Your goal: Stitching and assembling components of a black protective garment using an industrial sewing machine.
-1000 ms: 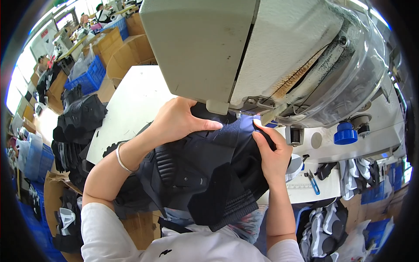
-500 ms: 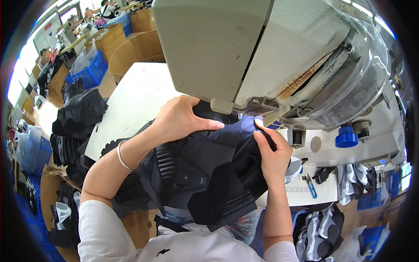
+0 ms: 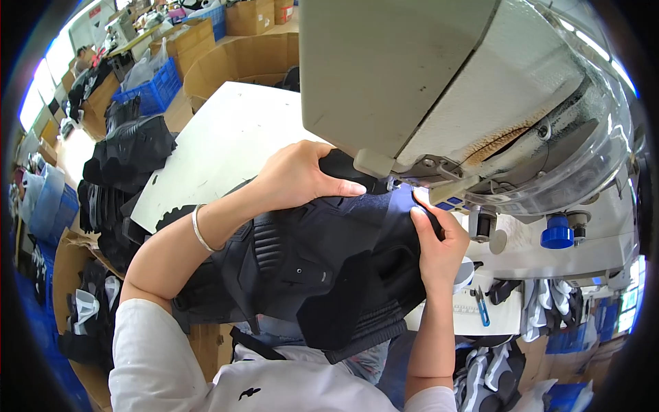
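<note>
A black padded fabric piece (image 3: 295, 271) with ribbed panels lies across the sewing machine's work area and hangs toward my lap. My left hand (image 3: 302, 180) grips its far part to the left of the needle area, thumb stretched along the top; the other fingers are partly hidden. My right hand (image 3: 443, 240) pinches the piece's right edge between thumb and fingers, just right of the needle area. Between the hands, a lit dark-blue strip of the fabric runs under the sewing machine head (image 3: 384, 89). The needle tip itself is hard to make out.
A white tabletop (image 3: 226, 137) extends at the left, with stacked black pieces (image 3: 130, 154) beyond its edge. On the right are thread snips (image 3: 482, 307), a ruler (image 3: 467, 309) and a blue knob (image 3: 557, 232). Cardboard boxes (image 3: 240, 58) and a blue crate (image 3: 152, 89) stand behind.
The whole view has shifted, so the machine head appears farther right. Both hands keep their hold, and the piece has barely moved relative to the needle area.
</note>
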### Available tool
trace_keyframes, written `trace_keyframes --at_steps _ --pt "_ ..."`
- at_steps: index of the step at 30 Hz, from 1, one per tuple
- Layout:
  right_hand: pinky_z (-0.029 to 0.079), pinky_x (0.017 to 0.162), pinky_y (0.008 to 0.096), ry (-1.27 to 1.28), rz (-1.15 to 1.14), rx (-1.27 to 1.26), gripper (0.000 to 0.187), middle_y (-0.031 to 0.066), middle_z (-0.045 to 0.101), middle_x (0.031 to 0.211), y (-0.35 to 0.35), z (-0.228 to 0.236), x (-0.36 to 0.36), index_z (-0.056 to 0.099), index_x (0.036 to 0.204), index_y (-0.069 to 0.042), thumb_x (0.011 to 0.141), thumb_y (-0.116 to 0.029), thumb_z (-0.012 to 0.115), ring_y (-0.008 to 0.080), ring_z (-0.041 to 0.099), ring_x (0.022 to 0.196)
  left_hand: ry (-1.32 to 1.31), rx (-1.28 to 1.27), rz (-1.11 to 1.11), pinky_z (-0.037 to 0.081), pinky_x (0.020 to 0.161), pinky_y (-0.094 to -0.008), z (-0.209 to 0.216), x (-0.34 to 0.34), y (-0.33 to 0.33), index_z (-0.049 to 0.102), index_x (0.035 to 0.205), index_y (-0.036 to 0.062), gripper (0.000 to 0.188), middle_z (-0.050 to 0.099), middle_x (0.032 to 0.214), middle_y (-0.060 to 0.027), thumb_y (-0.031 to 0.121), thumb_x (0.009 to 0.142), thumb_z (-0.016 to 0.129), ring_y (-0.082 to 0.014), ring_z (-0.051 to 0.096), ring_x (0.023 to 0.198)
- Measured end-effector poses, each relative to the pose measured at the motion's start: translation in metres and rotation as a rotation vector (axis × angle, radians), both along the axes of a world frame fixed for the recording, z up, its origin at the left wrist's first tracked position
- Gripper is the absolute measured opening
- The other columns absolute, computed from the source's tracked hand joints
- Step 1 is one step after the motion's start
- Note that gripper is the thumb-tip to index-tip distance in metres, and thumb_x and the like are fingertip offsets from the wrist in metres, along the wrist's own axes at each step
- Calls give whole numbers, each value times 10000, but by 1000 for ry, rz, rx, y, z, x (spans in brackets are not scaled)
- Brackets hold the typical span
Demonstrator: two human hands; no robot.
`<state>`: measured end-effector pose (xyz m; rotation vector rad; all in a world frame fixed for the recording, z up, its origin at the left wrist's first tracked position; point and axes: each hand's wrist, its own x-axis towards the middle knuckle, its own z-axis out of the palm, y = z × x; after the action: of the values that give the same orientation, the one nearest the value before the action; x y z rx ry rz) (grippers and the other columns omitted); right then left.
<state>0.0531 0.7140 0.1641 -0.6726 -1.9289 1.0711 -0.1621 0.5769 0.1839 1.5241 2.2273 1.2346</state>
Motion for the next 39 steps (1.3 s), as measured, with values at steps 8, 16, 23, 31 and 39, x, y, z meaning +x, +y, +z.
trace_keyframes --at_steps 8,16,23,31,39 --pt "450 839 231 -121 24 47 250 74 699 995 4 0 5 691 1073 -11 834 -83 682 111 613 913 -75 -11 -20 473 711 -335 -2 4 -2 620 1189 65 689 646 780 -159 511 686 771 -236 628 751" --pt "450 862 244 -210 39 82 243 81 701 1006 1 15 10 694 1060 -19 832 -105 686 138 632 931 -682 -289 -226 494 855 -303 15 -9 5 614 1189 -9 658 670 1032 -127 476 763 746 -187 639 923" --pt "486 679 298 -150 -1 169 349 110 686 758 5 11 7 685 892 17 772 -299 775 182 631 683 -583 -206 -187 505 762 -248 23 1 -1 638 1131 -33 572 675 980 -128 394 772 764 -164 640 868" --pt "457 812 232 -254 33 139 233 72 700 968 6 17 11 714 1045 -61 823 -131 712 120 624 876 -404 -128 -186 484 604 -255 39 -1 2 701 946 -34 447 669 736 -67 357 750 796 -107 588 642" --pt "482 689 294 -133 22 113 356 99 688 756 10 12 8 692 893 21 764 -299 781 154 620 690 -164 -63 -97 454 593 -265 5 -1 0 688 965 -52 536 640 690 -56 427 744 783 -99 545 623"
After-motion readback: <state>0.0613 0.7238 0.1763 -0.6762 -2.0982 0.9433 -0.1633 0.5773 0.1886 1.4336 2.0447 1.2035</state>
